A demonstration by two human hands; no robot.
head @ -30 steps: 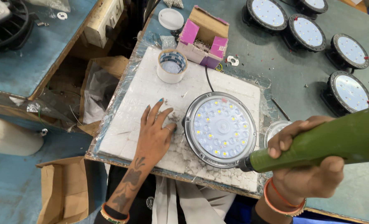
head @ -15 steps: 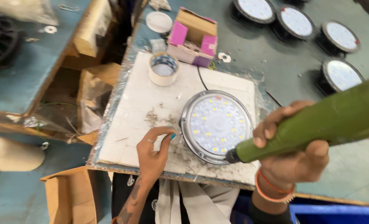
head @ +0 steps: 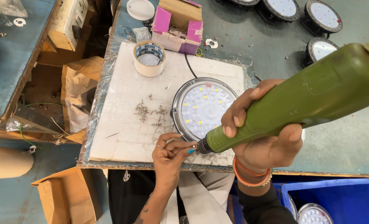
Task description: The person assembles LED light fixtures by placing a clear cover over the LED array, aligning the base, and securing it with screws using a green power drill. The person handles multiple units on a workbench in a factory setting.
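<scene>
Two hands are working at the round LED lamp [head: 204, 108] lying on a white foam board [head: 122, 137]: the right hand [head: 263, 137] is gripping a green electric screwdriver [head: 300, 103], while the left hand [head: 172, 151] is pinching a small screw at its tip beside the lamp's near rim, steadying it for driving.

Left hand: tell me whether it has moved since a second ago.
Yes. The left hand has left the white board beside the round lamp and drawn toward the lamp's near rim, fingertips at the screwdriver tip.
</scene>
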